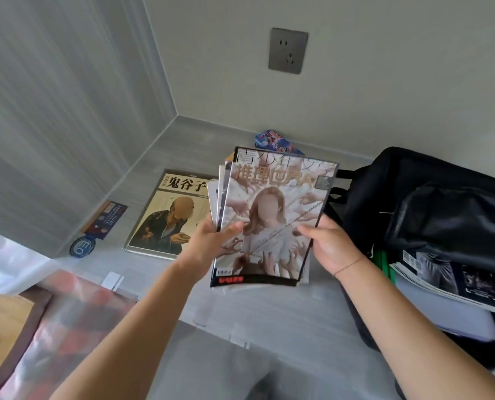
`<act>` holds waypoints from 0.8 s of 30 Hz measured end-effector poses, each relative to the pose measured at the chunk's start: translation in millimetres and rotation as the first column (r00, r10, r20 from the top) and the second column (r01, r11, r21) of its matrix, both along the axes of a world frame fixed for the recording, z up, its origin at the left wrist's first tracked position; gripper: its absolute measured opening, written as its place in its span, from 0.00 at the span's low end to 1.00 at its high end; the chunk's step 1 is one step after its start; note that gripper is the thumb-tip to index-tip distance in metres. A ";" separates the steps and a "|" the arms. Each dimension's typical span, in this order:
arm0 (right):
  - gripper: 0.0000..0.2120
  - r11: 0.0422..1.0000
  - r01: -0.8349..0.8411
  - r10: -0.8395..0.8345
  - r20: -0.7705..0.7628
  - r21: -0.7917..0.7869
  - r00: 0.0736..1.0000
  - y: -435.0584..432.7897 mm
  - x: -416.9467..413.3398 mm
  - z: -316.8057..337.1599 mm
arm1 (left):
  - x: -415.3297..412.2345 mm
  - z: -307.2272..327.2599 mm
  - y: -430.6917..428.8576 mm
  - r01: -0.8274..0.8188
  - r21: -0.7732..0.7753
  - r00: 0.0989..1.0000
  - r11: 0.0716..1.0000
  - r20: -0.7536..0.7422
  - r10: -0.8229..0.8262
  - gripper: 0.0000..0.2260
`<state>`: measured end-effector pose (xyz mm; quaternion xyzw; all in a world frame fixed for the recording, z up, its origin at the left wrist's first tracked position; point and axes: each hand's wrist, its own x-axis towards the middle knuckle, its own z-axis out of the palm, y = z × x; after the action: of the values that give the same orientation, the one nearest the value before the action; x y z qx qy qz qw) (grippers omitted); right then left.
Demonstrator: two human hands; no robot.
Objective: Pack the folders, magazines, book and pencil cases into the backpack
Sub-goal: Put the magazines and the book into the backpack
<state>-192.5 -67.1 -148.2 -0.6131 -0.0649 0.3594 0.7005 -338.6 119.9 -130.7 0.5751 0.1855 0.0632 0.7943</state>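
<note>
Grey worktop (269,313) runs into a corner of pale grey walls, and above it you hold a fanned stack of magazines (272,220) in both hands. Your left hand (214,241) grips the lower left edge, thumb across the top cover and fingers behind. Your right hand (327,243) pinches the right edge the same way, with a thin cord bracelet (347,267) at the wrist.

The top cover's large title begins 推理; the rest is too blurred to read. Behind the stack's upper edge a blue patterned pencil case (275,141) lies near the back wall, partly hidden. Just left, a book (168,217) titled 鬼谷子 lies flat, its right edge covered by the magazines.

To the right the black backpack (442,197) stands open, with green folder edges (383,261) and a dark magazine (448,278) sticking out of its mouth.

Along the left wall sit a dark printed card (107,219) and a round badge (80,247) marked EO. Red plaid fabric (76,321) lies at lower left, and a wall socket (288,50) sits above.
</note>
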 end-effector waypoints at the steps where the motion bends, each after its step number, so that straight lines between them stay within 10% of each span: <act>1: 0.13 1.000 -0.003 0.002 0.046 0.026 0.999 1.1 3.3 7.2 | 3.4 7.5 3.1 -0.008 0.021 1.000 1.000 0.021 0.008 0.12; 14: 0.19 0.988 -0.156 0.157 0.089 -0.013 0.984 -14.2 -1.7 -17.3 | 6.6 -36.9 -10.2 -0.114 0.135 0.975 0.984 -0.175 0.137 0.12; 24: 0.03 0.960 -0.069 0.163 0.342 -0.270 0.925 -39.2 1.5 9.0 | 33.1 -24.0 -23.9 -0.067 0.104 0.944 0.992 -0.315 0.097 0.09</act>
<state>-191.0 -106.3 -139.1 -0.7478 -0.1826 0.2871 0.5701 -305.6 96.0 -154.7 0.6054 0.3324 0.0108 0.7231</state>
